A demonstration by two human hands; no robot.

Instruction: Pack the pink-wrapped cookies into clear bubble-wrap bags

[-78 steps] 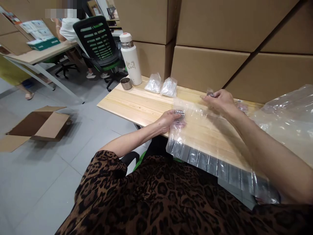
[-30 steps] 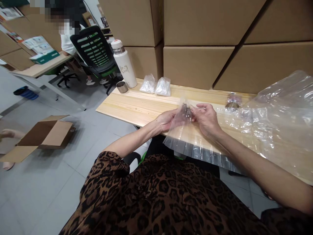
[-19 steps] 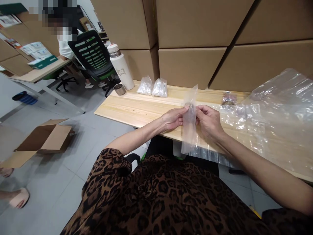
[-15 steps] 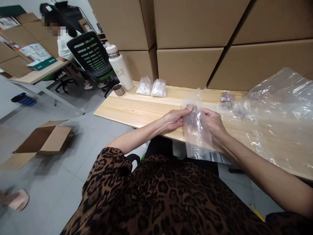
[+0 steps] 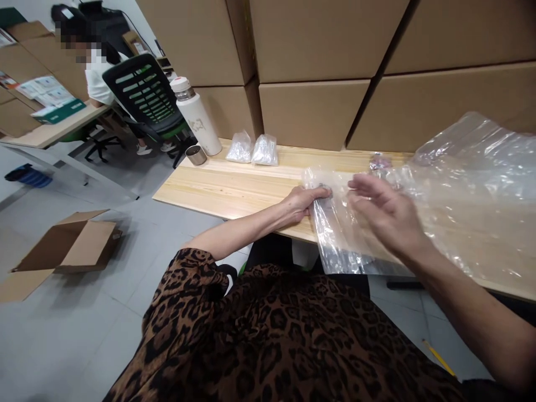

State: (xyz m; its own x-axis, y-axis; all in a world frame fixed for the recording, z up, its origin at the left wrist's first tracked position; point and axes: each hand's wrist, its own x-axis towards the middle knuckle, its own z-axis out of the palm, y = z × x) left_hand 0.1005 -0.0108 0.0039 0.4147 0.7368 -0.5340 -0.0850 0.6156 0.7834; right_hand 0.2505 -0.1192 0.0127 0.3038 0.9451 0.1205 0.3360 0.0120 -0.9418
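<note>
While the left hand (image 5: pixel 307 200) pinches the small clear plastic bag (image 5: pixel 335 240) down (keeps it put), the right hand (image 5: pixel 387 212) hovers. Fingers spread, empty.

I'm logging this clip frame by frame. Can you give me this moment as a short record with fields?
left hand: holds top of clear bag at table edge
right hand: open, over the bag
right side: big plastic sheet
far edge: bottle, metal cup, two small filled bags
behind: cardboard boxes
</note>
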